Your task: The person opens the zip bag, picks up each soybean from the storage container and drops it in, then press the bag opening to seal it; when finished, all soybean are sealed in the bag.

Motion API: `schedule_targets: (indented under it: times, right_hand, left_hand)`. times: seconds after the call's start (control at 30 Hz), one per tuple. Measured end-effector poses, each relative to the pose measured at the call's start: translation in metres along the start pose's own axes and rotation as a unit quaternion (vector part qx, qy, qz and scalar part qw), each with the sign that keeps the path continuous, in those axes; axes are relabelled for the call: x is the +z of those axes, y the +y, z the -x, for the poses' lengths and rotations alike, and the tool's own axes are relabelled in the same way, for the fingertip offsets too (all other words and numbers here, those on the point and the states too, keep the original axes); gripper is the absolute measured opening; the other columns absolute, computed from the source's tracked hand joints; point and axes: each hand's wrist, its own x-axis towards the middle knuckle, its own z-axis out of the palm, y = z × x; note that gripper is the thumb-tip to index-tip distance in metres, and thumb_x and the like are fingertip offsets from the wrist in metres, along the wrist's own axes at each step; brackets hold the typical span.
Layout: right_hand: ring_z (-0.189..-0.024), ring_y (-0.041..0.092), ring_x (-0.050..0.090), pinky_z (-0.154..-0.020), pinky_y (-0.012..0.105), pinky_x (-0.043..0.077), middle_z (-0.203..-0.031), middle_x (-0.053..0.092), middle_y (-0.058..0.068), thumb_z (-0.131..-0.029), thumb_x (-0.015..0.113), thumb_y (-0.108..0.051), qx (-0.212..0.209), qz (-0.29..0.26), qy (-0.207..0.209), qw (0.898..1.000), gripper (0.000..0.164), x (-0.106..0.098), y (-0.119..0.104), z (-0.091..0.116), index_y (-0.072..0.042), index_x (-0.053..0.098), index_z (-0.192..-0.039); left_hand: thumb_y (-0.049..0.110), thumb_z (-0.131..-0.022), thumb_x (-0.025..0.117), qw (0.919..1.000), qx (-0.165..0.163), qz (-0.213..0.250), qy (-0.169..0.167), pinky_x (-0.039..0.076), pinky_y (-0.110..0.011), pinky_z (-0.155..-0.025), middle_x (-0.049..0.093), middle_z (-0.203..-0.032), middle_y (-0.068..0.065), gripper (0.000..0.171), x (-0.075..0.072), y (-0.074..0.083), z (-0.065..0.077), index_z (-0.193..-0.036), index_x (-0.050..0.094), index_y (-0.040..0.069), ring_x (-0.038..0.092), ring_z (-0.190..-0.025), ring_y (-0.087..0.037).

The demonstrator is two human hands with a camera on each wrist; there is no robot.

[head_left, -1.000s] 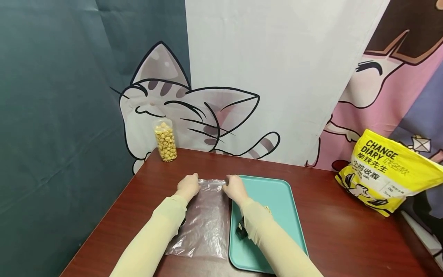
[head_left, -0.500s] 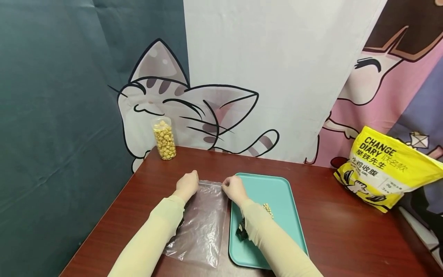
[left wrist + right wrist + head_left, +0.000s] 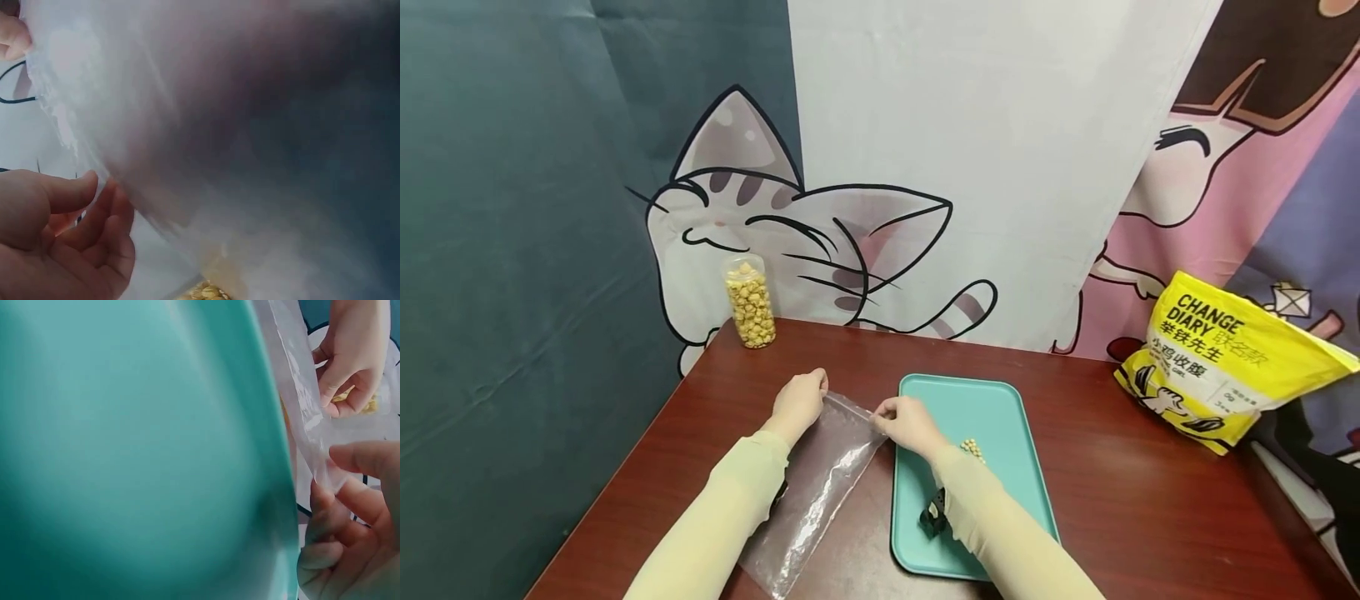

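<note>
A clear zip-lock bag [image 3: 823, 479] hangs flat and slanted over the table, its zip edge up between both hands. At the bag's top left corner, my left hand [image 3: 797, 407] pinches the plastic between thumb and fingers. My right hand [image 3: 912, 427] pinches the top right corner, close over the left edge of the teal tray [image 3: 955, 390]. In the left wrist view, the blurred bag [image 3: 206, 137] fills most of the picture beside the left hand [image 3: 81, 244]. The right wrist view shows the right hand [image 3: 356, 531] with the bag edge between thumb and finger.
Small pale yellow balls [image 3: 972, 449] lie on the tray, partly behind the right sleeve. A clear jar of popcorn [image 3: 751, 308] stands at the table's back left corner. A large yellow pouch [image 3: 1217, 362] leans at the right. A printed cloth [image 3: 1037, 167] hangs behind.
The bag has turned from straight to slanted and narrowed, its lower end swinging left and toward the table's front. The right hand has come slightly lower, and the view has shifted a little.
</note>
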Motion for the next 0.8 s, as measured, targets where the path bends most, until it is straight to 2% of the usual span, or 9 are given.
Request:
schedule_targets:
  times: [0.13, 0.27, 0.4, 0.5, 0.6, 0.8]
  right_hand:
    - [-0.058, 0.006, 0.049, -0.056, 0.023, 0.041, -0.067, 0.06, -0.005, -0.091, 0.062, -0.023, -0.018, -0.013, -0.009, 1.0, 0.017, -0.002, 0.001, 0.008, -0.01, 0.071, -0.083]
    - [-0.06, 0.006, 0.049, -0.057, 0.024, 0.041, -0.069, 0.06, -0.005, -0.092, 0.061, -0.031, -0.007, -0.02, 0.007, 1.0, 0.024, -0.005, 0.002, 0.013, -0.011, 0.071, -0.083]
    - [-0.059, 0.006, 0.052, -0.057, 0.024, 0.043, -0.068, 0.062, -0.004, -0.092, 0.061, -0.031, 0.004, -0.035, 0.011, 0.999, 0.025, -0.01, -0.001, 0.019, -0.009, 0.072, -0.085]
    - [-0.052, 0.009, 0.053, -0.05, 0.026, 0.045, -0.066, 0.063, 0.0, -0.091, 0.061, -0.033, 0.024, -0.067, -0.019, 0.997, 0.029, -0.014, -0.006, 0.025, -0.006, 0.071, -0.087]
    - [-0.046, 0.011, 0.054, -0.045, 0.029, 0.047, -0.064, 0.064, 0.003, -0.091, 0.062, -0.037, 0.059, -0.108, -0.058, 0.991, 0.034, -0.016, -0.012, 0.031, -0.004, 0.07, -0.087]
    - [-0.043, 0.013, 0.057, -0.045, 0.033, 0.051, -0.058, 0.063, 0.006, -0.087, 0.067, -0.033, 0.095, -0.169, -0.099, 0.976, 0.033, -0.015, -0.016, 0.041, -0.001, 0.069, -0.078]
  left_hand:
    - [0.007, -0.089, 0.062, 0.9993, 0.034, -0.006, 0.016, 0.042, -0.036, -0.058, 0.056, -0.07, -0.003, 0.015, 0.0, 0.0, 0.008, -0.078, 0.052, 0.011, 0.053, -0.065, -0.021]
    - [0.0, -0.087, 0.061, 0.9973, 0.07, -0.023, 0.005, 0.039, -0.033, -0.058, 0.05, -0.068, -0.002, 0.02, -0.001, 0.005, 0.013, -0.076, 0.049, 0.013, 0.047, -0.064, -0.019]
    - [-0.001, -0.085, 0.062, 0.9917, 0.123, -0.038, 0.005, 0.037, -0.031, -0.058, 0.045, -0.065, 0.0, 0.026, -0.005, 0.012, 0.019, -0.073, 0.045, 0.015, 0.044, -0.063, -0.017]
    - [0.004, -0.085, 0.065, 0.9853, 0.164, -0.047, 0.002, 0.039, -0.03, -0.059, 0.047, -0.065, 0.003, 0.027, -0.007, 0.018, 0.024, -0.072, 0.045, 0.016, 0.045, -0.062, -0.015]
    - [0.006, -0.086, 0.066, 0.9803, 0.19, -0.055, -0.01, 0.04, -0.029, -0.059, 0.048, -0.065, 0.005, 0.025, -0.008, 0.026, 0.029, -0.074, 0.047, 0.017, 0.045, -0.062, -0.013]
    - [0.007, -0.085, 0.068, 0.9715, 0.23, -0.055, -0.023, 0.042, -0.03, -0.058, 0.054, -0.067, 0.004, 0.019, -0.011, 0.044, 0.037, -0.077, 0.052, 0.015, 0.052, -0.062, -0.014]
